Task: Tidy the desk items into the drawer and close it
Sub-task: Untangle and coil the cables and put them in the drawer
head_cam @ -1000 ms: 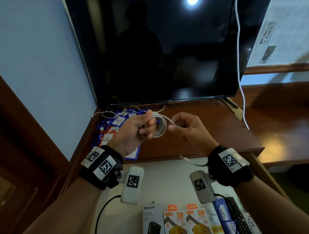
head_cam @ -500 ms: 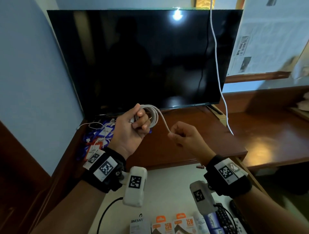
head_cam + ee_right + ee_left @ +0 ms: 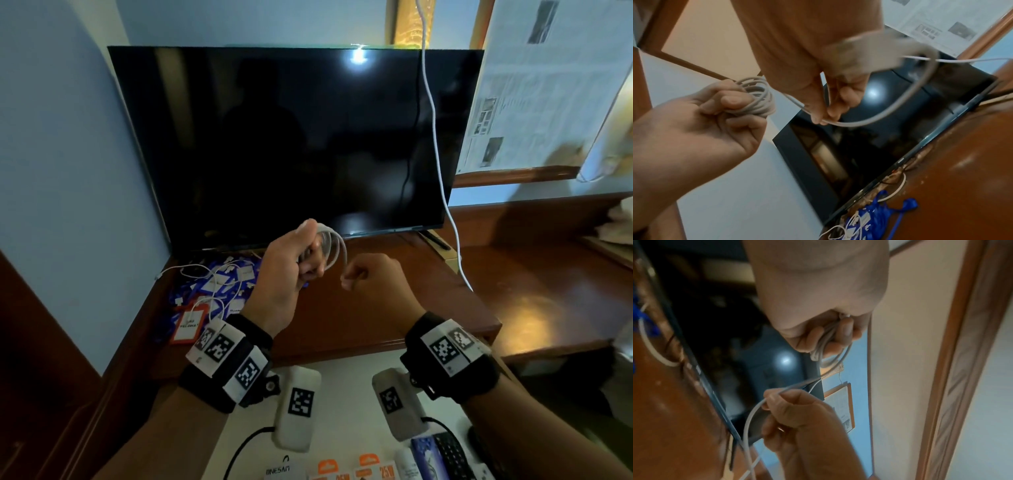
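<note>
My left hand (image 3: 310, 260) is raised in front of the TV and grips a small coil of white cable (image 3: 334, 245). In the left wrist view the coil (image 3: 823, 345) is bunched between the fingers (image 3: 846, 328). My right hand (image 3: 349, 279), just right of the coil, pinches the loose run of the same cable (image 3: 869, 121), which curves away in a wide loop. The right wrist view shows the left hand (image 3: 731, 104) wrapped round the coil (image 3: 758, 95). Below my wrists lies the open drawer (image 3: 342, 373), white inside.
A dark TV (image 3: 291, 144) stands on the brown desk (image 3: 376, 308). A heap of blue lanyards and ID cards (image 3: 219, 287) with thin white cables lies at the desk's left. Another white cable (image 3: 442, 192) hangs down at the right. Boxes (image 3: 370, 469) and a remote (image 3: 452, 459) fill the drawer's near end.
Both hands have risen from over the desk to in front of the TV's lower edge. My right hand has come in closer to the coil.
</note>
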`<state>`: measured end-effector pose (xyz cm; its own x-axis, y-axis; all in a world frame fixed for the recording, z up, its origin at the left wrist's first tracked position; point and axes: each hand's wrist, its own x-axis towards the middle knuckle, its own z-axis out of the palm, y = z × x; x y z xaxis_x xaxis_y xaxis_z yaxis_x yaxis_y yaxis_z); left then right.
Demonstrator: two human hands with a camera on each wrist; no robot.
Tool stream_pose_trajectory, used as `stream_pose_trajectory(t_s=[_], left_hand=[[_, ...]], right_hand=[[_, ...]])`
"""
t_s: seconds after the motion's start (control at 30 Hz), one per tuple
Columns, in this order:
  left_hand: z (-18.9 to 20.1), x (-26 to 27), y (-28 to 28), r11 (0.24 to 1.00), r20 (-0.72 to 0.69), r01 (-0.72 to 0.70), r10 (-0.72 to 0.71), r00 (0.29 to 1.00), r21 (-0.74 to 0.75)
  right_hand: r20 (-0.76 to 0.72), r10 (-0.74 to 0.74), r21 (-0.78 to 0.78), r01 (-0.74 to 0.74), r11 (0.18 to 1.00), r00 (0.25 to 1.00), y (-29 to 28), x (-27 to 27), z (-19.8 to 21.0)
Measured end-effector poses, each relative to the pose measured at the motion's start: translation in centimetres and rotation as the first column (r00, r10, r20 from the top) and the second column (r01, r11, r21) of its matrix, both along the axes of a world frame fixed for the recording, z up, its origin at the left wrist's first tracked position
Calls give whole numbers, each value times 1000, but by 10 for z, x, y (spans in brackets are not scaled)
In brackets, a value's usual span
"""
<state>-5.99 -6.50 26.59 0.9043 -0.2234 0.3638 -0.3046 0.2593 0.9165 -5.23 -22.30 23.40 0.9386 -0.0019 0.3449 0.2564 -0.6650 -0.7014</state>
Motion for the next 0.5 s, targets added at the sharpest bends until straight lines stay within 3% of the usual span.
stream_pose_trajectory(t_s=[0.07,0.13,0.23,0.3,0.5], left_hand=[[1,-1,5,993,24,-12,9,1000,120],[0,0,10,991,6,-15,14,1000,133],[0,3,17,998,-76,3,2,997,63],[2,7,21,1000,-130,27,-28,991,-15],[20,21,14,974,-136,161,-184,974,-161]], right_hand=[[-7,29,38,-29,999,1000,7,1,-1],[-26,81,167,-76,983,996,15,-1,1],[-9,108,481,-91,872,994,21,-3,7],[23,133,609,-119,784,991,23,-3,13],[32,330,670,-265,694,944,24,-8,40]])
